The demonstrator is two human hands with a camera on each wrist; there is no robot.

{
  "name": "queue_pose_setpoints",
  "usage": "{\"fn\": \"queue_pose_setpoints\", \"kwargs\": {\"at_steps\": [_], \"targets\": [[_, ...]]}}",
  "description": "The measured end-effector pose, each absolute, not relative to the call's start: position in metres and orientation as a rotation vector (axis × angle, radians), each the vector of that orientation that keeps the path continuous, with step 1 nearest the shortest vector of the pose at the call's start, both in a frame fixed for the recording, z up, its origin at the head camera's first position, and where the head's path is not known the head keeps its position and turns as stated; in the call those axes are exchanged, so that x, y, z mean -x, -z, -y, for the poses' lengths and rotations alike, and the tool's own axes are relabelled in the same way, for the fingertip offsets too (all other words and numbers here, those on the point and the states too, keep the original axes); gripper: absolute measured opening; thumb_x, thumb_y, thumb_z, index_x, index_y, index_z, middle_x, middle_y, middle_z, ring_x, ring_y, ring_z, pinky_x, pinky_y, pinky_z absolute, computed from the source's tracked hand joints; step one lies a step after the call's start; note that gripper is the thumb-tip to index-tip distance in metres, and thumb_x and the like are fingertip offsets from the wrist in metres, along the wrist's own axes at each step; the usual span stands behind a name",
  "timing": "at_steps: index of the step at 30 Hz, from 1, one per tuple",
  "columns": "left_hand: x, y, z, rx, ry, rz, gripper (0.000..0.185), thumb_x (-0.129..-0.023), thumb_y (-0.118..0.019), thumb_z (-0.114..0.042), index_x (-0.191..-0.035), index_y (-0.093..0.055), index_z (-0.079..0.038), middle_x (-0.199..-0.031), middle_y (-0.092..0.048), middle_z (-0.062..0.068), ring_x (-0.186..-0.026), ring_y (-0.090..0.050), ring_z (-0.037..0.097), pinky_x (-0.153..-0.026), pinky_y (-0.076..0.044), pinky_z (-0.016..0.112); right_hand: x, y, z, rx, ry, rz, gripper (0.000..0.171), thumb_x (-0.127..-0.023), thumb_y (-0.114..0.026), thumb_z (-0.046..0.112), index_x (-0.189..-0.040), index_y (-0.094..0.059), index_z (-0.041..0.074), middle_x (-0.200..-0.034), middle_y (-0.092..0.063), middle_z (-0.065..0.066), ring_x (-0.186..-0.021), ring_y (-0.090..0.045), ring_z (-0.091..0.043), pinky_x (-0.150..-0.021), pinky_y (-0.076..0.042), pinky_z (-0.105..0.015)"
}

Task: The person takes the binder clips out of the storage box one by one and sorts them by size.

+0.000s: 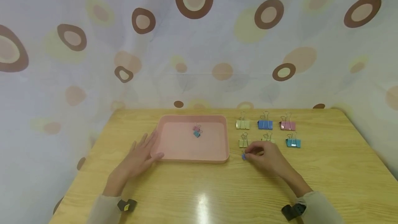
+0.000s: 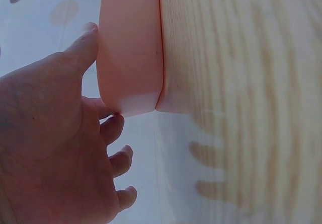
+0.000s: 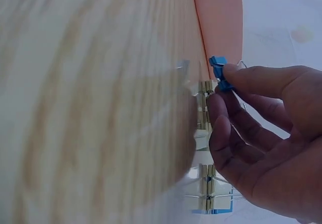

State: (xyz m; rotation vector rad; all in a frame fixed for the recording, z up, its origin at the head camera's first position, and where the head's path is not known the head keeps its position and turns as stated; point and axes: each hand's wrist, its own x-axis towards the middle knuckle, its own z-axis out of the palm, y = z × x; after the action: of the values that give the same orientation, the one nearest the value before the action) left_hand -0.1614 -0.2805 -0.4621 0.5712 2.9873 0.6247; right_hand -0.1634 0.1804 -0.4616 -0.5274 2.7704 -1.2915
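Right hand [image 1: 267, 156] pinches a small blue clip [image 1: 244, 156] just right of the pink tray [image 1: 186, 157]; left hand [image 1: 141, 155], fingers flat, rests against the tray's left side.

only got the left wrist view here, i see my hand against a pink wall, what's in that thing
Observer: The pink tray holds two small binder clips, one pink and one teal, touching each other.
Operator: what's the other hand doing
Observer: The right hand pinches a small blue clip in its fingers, low over the table just right of the tray.
Operator: more clips out there?
Observer: Yes, six larger clips stand in two rows right of the tray.
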Motion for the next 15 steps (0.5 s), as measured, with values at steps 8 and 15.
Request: {"fn": "queue_pose_setpoints", "kwargs": {"at_steps": [8,15], "targets": [[0.1604,0.4622,0.2804,-0.577,-0.624,-2.986,0.081,-0.105,-0.052,-0.05,-0.164,-0.019,-0.004,-0.17,-0.016,0.012,-0.153,-0.013,0.048,-0.115,-0.009,0.076,0.1641,0.4647,-0.1848,0.51,1.194,-2.786,0.005,-0.09,-0.08,0.015,-0.089,-0.076,0.014,-0.09,-0.072,0.006,-0.083,-0.066,-0.012,-0.075,-0.056,-0.029],[0.1613,0.4643,0.2811,-0.568,-0.616,-2.989,0.081,-0.105,-0.052,-0.05,-0.164,-0.019,-0.005,-0.171,-0.015,0.012,-0.153,-0.013,0.047,-0.116,-0.009,0.075,0.1623,0.4652,-0.1879,0.486,1.152,-2.801,0.005,-0.091,-0.08,0.016,-0.089,-0.075,0.014,-0.094,-0.071,0.004,-0.087,-0.066,-0.014,-0.079,-0.056,-0.035]]}}
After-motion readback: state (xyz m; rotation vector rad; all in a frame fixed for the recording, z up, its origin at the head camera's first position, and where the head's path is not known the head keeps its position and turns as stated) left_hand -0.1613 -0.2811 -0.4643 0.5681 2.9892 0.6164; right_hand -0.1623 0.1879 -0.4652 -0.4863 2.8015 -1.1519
